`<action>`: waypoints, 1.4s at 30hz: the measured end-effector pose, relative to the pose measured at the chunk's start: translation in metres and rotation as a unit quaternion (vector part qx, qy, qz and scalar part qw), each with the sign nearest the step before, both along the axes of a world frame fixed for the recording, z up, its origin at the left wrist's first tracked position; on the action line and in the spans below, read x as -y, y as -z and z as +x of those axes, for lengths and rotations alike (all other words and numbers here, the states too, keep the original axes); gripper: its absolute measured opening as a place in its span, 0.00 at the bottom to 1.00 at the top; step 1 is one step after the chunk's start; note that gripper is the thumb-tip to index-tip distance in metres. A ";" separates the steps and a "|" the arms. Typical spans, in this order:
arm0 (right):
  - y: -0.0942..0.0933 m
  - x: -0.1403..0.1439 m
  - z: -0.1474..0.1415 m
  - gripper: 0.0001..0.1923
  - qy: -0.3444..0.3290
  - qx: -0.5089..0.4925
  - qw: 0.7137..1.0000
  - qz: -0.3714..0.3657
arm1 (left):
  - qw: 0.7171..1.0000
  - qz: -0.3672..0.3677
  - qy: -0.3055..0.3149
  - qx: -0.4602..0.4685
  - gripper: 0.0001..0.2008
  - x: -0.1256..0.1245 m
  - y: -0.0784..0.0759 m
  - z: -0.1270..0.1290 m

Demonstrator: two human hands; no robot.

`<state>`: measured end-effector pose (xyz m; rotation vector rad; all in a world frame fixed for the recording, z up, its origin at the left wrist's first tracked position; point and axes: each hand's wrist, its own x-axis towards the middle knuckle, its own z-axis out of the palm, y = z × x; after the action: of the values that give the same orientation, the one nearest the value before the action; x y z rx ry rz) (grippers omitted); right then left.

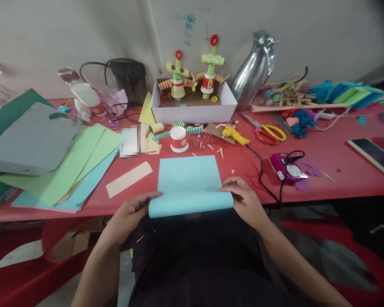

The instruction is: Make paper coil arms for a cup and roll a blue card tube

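A light blue sheet of paper [189, 172] lies at the table's front edge, its near part curled over into a wide fold. My left hand [132, 212] grips the left end of the curl, fingertips on top. At the right end, my right hand [245, 200] pinches the same curl between thumb and fingers. Just beyond the sheet stands a red and white paper cup [178, 140] with green folded-paper arms at its sides. To the left of the sheet is a pale peach paper strip [129, 179].
Behind, a white box [194, 114] holds two paper-cup figures. Coloured paper sheets [83, 157] are stacked left. A yellow glue gun [236, 135], scissors [270, 129], a purple box [286, 167] and a phone [373, 155] lie right. A metal jug [251, 72] stands behind.
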<state>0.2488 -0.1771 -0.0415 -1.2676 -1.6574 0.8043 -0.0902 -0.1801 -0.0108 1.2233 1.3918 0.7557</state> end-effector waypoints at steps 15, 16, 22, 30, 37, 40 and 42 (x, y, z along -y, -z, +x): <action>0.002 -0.021 0.003 0.30 -0.010 0.010 0.984 -0.179 | 0.996 0.002 -0.057 -0.068 0.26 -0.023 0.004 0.018; 0.003 -0.023 0.004 0.29 -0.017 0.011 0.984 -0.179 | 0.996 0.000 -0.057 -0.070 0.25 -0.025 0.005 0.017; 0.010 -0.027 0.010 0.29 -0.061 -0.020 0.977 -0.202 | 0.996 0.001 -0.055 -0.070 0.23 -0.030 0.011 0.014; 0.012 -0.027 0.014 0.29 -0.073 -0.024 0.974 -0.211 | 0.995 -0.014 -0.063 -0.077 0.25 -0.032 0.012 0.013; 0.009 -0.027 0.011 0.25 -0.068 -0.017 0.981 -0.180 | 0.995 -0.004 -0.062 -0.077 0.25 -0.034 0.016 0.010; 0.011 -0.027 0.009 0.18 -0.058 -0.054 0.981 -0.175 | 0.996 -0.003 -0.078 -0.036 0.20 -0.033 0.014 0.012; 0.011 -0.027 0.008 0.13 -0.044 -0.074 0.983 -0.160 | 0.995 0.012 -0.098 -0.022 0.18 -0.031 0.012 0.014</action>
<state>0.2568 -0.1504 -0.0524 -1.3203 -1.5136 1.2265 -0.0762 -0.1489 -0.0232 1.1389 1.5589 0.8872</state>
